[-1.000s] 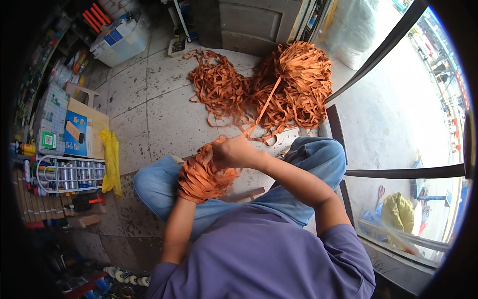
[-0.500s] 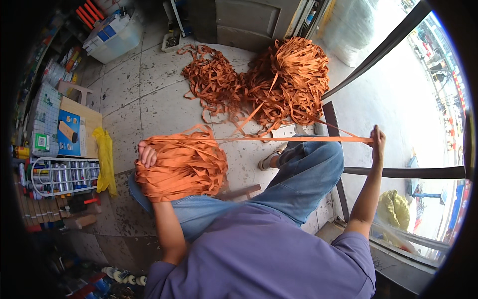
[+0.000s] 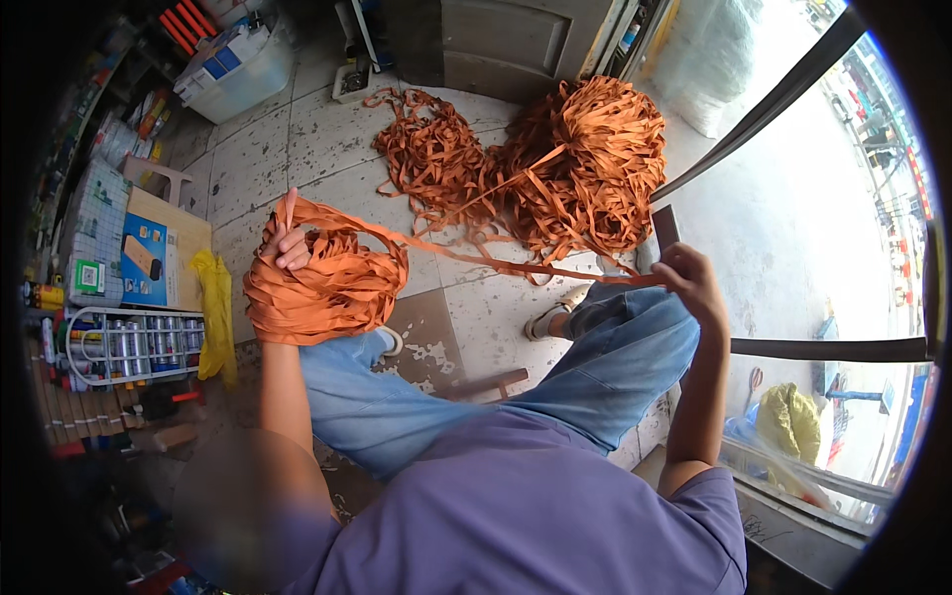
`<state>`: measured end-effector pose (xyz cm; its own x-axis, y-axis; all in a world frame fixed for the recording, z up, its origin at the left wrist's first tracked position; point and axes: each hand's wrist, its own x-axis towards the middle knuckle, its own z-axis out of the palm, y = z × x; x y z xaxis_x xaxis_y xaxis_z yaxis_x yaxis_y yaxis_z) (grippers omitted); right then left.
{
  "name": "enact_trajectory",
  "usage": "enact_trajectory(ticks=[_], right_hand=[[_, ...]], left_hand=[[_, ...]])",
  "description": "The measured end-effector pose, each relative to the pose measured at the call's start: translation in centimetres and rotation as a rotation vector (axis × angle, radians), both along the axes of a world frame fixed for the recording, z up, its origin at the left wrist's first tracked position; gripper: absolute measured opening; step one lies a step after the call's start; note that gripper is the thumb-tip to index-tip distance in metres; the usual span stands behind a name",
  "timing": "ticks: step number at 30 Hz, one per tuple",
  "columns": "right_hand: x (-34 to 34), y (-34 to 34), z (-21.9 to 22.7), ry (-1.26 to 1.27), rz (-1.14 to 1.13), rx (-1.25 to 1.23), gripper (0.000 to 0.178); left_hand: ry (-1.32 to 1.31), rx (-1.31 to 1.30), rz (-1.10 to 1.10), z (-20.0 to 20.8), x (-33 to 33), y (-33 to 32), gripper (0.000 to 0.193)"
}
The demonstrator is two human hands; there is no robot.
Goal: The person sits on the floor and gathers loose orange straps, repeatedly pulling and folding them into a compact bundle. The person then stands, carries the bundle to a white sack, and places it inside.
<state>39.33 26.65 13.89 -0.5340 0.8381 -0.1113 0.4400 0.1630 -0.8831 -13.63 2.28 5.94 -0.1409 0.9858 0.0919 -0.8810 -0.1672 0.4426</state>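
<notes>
The person's left arm is reaching up and forward, its left hand [image 3: 289,244] poking out of the orange coil [image 3: 322,288] that is bunching around the wrist. One finger is pointing up beside a loop of strap while the others are curling toward the coil; I cannot tell whether they are gripping it. The right arm is bending at the elbow out to the side, and the right hand [image 3: 693,283] is pinching the orange strap [image 3: 526,268] between thumb and fingers. That strap is running slackly across from the coil to the pinch.

Just below the right fingertips the jeans knee [image 3: 650,309] is rising, and close beyond them a dark door post [image 3: 666,226] is standing. Ahead of the hands, between them and the door panel [image 3: 511,45], a big orange heap [image 3: 605,164] is lying on the tiles, with a looser tangle [image 3: 431,149] spreading to its left.

Left of the left fingers, a yellow plastic bag [image 3: 212,309] is hanging beside a white wire rack [image 3: 136,381], which is holding rows of small cylinders. Well ahead of those fingers, a clear tub [image 3: 243,91] is carrying blue and white boxes, and a small tray [image 3: 341,97] is holding dark bits I cannot make out.
</notes>
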Motion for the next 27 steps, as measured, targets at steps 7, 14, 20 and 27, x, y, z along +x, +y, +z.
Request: enact_trajectory(ticks=[7,14,20,27], right_hand=[[-16.3,-8.8,-1.6,-0.239,0.999,0.254,0.009],[-31.5,-8.4,-4.1,0.056,0.893,0.314,0.013],[-30.2,-4.6,-7.0,0.096,0.772,-0.121,0.022],[-10.8,5.9,-11.6,-0.573,0.545,0.199,0.029]], left_hand=[[-0.050,-0.252,0.035,-3.0,3.9,0.3,0.030],[0.409,-0.490,-0.023,-1.9,8.1,1.5,0.025],[0.272,-0.170,-0.455,-4.0,7.4,3.8,0.042],[0.175,-0.295,-0.140,-3.3,5.0,2.6,0.024]])
